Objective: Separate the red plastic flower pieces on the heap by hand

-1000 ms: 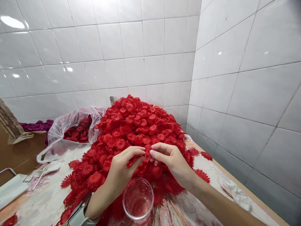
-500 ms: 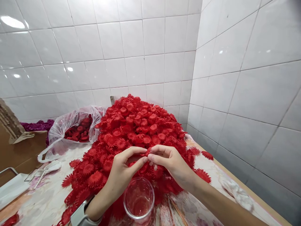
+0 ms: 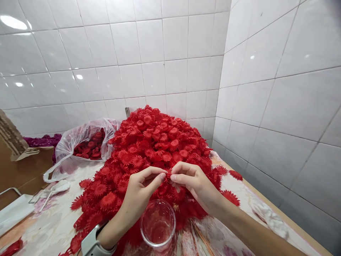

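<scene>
In front of a heap of red fringed paper-like flowers (image 3: 162, 138), my two hands meet at the fingertips. Between them is a small red flower piece (image 3: 168, 173), mostly covered by the fingers. My right hand (image 3: 190, 177) pinches it between thumb and forefinger. My left hand (image 3: 146, 183) is closed too, its thumb and forefinger tips at the piece's left edge. Just below the hands stands a clear round plastic cup (image 3: 157, 223) with a little reddish residue inside. A pale watch (image 3: 93, 243) is on the left wrist.
A clear plastic bag (image 3: 66, 145) of darker red flowers lies left of the heap, near purple flowers (image 3: 42, 141) and a cardboard box (image 3: 29, 174). Thin sticks (image 3: 199, 238) lie right of the cup. White tiled walls (image 3: 149, 42) rise behind and at right.
The left thumb has lifted slightly and parted from the right fingertips. The right fingers have shifted slightly to the right. The cup and heap have stayed in place.
</scene>
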The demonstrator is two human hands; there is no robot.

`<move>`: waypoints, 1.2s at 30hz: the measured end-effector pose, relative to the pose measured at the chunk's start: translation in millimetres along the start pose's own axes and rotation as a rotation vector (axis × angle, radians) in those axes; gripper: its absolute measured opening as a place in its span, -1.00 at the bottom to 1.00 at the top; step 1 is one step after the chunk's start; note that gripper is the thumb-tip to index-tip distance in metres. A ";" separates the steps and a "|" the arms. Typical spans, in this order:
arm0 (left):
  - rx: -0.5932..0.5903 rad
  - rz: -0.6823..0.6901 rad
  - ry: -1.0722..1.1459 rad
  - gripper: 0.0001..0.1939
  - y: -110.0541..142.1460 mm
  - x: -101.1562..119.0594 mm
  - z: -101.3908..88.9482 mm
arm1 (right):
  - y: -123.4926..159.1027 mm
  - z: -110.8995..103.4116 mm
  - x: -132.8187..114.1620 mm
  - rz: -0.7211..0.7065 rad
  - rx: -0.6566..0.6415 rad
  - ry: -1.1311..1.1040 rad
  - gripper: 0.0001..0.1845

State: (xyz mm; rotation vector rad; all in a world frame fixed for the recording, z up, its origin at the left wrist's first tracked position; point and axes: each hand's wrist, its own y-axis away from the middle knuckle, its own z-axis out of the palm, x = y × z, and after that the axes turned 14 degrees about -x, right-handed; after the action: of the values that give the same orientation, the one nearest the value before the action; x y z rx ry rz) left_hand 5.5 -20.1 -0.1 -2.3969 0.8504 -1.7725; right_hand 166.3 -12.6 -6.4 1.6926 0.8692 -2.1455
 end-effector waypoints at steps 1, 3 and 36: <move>0.010 -0.007 0.000 -0.90 -0.2 -0.4 -0.5 | 0.1 0.1 -0.5 0.003 0.001 -0.002 -0.93; 0.039 -0.018 -0.002 -0.91 -0.6 -1.3 -1.3 | 0.1 0.2 -1.0 0.010 0.004 -0.006 -0.92; 0.284 -0.062 0.258 -0.82 -21.0 -9.6 -38.8 | -5.9 -22.4 -3.9 -0.108 0.079 0.111 -0.86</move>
State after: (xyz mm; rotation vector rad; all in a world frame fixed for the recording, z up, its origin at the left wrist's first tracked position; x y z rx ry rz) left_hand -22.7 13.0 12.2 -2.0705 0.5016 -2.0958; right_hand 181.7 5.0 -4.0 1.8591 0.9376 -2.1999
